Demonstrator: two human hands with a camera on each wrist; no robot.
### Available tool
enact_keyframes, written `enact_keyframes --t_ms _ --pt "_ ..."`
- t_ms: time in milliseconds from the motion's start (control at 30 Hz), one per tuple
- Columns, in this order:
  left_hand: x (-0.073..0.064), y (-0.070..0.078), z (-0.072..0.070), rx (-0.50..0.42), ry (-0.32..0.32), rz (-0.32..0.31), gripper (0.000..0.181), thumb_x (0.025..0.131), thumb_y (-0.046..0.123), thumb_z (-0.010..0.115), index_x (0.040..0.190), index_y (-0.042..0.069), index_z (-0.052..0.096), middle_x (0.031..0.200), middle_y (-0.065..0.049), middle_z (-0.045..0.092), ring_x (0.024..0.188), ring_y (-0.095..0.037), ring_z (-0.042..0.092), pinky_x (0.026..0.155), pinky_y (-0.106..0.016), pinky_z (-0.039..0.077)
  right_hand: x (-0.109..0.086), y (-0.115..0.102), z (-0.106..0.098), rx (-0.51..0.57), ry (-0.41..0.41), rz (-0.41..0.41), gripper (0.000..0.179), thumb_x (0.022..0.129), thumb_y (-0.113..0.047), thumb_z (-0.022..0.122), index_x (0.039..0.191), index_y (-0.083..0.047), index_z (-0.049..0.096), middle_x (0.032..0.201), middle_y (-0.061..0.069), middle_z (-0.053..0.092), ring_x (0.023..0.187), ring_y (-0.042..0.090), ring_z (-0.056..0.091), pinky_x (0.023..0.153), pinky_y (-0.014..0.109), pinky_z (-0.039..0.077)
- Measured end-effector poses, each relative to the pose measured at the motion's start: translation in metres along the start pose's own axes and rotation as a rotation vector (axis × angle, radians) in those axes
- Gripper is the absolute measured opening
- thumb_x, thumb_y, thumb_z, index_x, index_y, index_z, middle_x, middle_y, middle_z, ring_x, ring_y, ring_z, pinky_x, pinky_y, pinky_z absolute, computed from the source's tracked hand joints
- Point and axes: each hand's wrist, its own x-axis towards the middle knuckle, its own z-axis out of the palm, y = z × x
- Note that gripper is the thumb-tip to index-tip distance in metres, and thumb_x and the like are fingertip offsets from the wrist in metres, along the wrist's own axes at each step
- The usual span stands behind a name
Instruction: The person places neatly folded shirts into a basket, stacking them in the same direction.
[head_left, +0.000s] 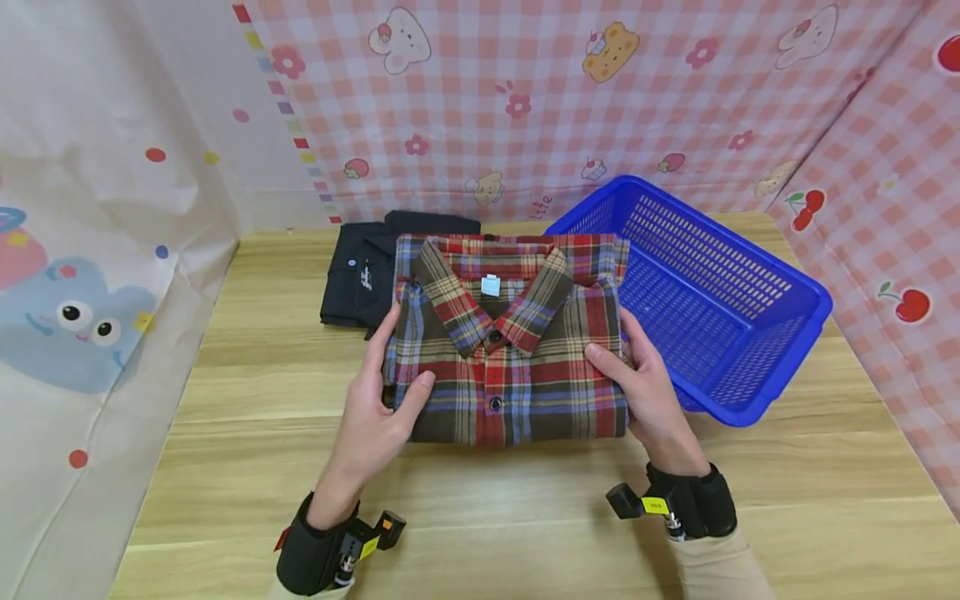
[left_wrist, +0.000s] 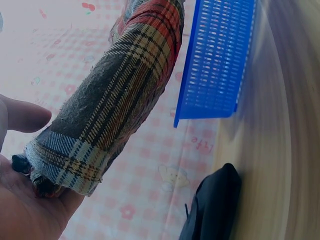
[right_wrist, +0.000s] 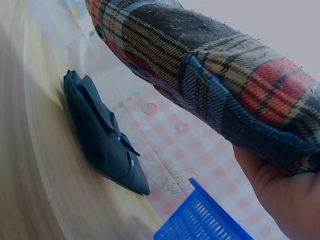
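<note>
A plaid shirt (head_left: 517, 383), folded into a rectangle with its collar and label facing up, is held by both hands above the table. My left hand (head_left: 378, 417) grips its left side, thumb on top and fingers underneath. On the opposite side my right hand (head_left: 651, 392) holds it the same way. Both wrist views show the folded shirt raised off the wood, its edge lying between thumb and fingers in the left wrist view. Behind its left corner lies a folded black garment (head_left: 352, 279) with small white lettering, partly covered by the shirt in the head view.
A blue plastic basket (head_left: 780, 367) with slotted walls stands at the right, its near left part hidden behind the shirt. The wooden table (head_left: 247, 467) runs up to a pink checked cloth (head_left: 480, 108) at the back. More printed cloth hangs at both sides.
</note>
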Motion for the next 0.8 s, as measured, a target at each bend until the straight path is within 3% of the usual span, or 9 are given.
enact_keyframes --t_ms 267,533,800 --pt "0.015 0.003 0.006 -0.026 -0.045 0.019 0.078 0.102 0.007 0.063 0.165 0.026 0.022 0.168 0.005 0.027 0.149 -0.016 0.037 0.121 -0.044 0.031 -0.003 -0.007 -0.008 -0.009 0.063 -0.028 0.054 0.106 -0.006 0.054 0.156 -0.018 0.039 0.112 0.0 0.075 0.091 0.014 0.073 0.077 0.03 0.061" --pt "0.027 -0.001 0.014 -0.012 -0.077 0.035 0.075 0.103 0.007 0.061 0.166 0.02 0.022 0.169 0.002 0.025 0.153 -0.016 0.03 0.124 -0.048 0.027 -0.005 -0.013 -0.015 -0.005 0.083 -0.041 0.054 0.105 -0.006 0.055 0.155 -0.017 0.039 0.114 0.0 0.075 0.093 0.014 0.073 0.079 0.029 0.06" --pt "0.038 0.0 0.021 0.019 -0.094 0.09 0.074 0.103 0.005 0.06 0.165 0.017 0.023 0.17 0.001 0.025 0.156 -0.015 0.022 0.126 -0.049 0.022 -0.007 -0.02 -0.021 -0.019 0.117 -0.044 0.057 0.105 -0.007 0.056 0.158 -0.018 0.037 0.117 0.0 0.072 0.095 0.013 0.071 0.079 0.027 0.059"
